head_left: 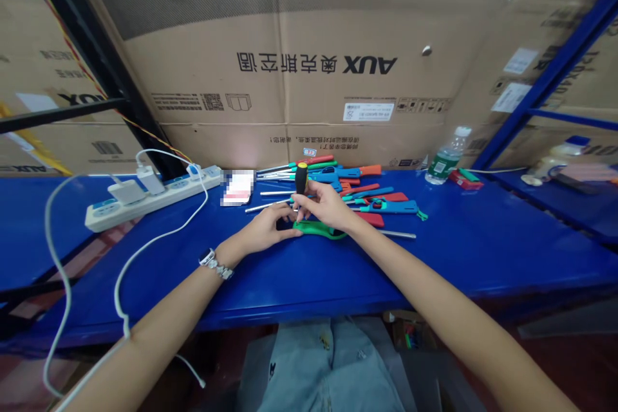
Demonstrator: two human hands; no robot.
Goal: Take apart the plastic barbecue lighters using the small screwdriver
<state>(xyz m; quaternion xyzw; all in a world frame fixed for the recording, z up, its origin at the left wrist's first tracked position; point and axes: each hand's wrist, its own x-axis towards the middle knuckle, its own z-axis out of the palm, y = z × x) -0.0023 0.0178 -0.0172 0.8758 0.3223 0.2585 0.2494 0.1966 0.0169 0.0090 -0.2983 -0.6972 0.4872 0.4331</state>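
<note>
My right hand [326, 206] grips a screwdriver [301, 178] with a black and yellow handle, held upright. Its tip points down at a green stick lighter [318, 228] lying on the blue table; whether tip and lighter touch is hidden by my fingers. My left hand [268, 228] pinches the left end of that green lighter, thumb along the near side. A metal rod [398, 234] sticks out to the right beyond my right wrist, seemingly the lighter's own. Just behind my hands lies a pile of stick lighters in blue [393, 206], red [371, 219] and orange [371, 170].
A white power strip [154, 198] with plugged chargers and a loose white cable [120, 270] occupies the left. A phone [238, 188] lies behind my left hand. To the right stand a water bottle [447, 158] and a red box [466, 180]. Large cartons [309, 26] wall off the back.
</note>
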